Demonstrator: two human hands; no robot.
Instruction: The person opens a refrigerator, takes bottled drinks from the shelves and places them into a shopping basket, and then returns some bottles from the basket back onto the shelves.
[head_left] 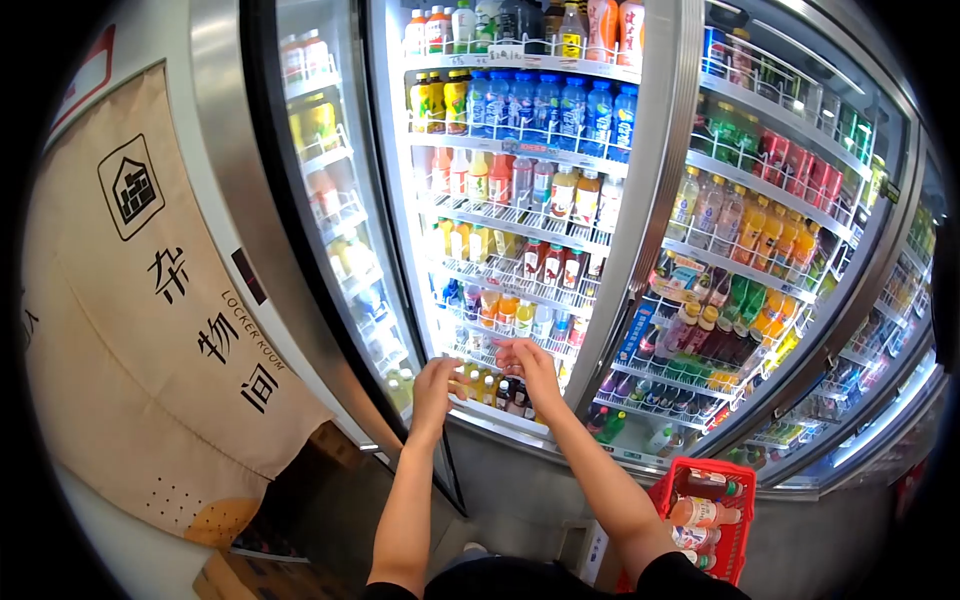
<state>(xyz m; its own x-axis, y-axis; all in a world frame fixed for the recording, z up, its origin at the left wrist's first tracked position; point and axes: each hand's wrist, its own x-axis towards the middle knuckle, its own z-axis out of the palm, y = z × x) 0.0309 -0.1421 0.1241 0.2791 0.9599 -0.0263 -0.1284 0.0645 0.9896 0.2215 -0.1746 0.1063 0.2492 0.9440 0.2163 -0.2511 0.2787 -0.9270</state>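
Observation:
Both my hands are raised in front of the open, lit drinks fridge, a little apart from each other. My left hand has its fingers loosely bent toward the right, and I see nothing held in it. Facing it, my right hand has bent fingers apart from the thumb, also with no visible object. Beyond them, small bottles stand on the low shelf, partly hidden by the hands. Higher shelves carry blue-labelled bottles, yellow bottles and dark red bottles.
The glass door stands swung out to the left. A red basket with several bottles sits on the floor at lower right. Closed fridges line the right. A beige curtain hangs left, above a cardboard box.

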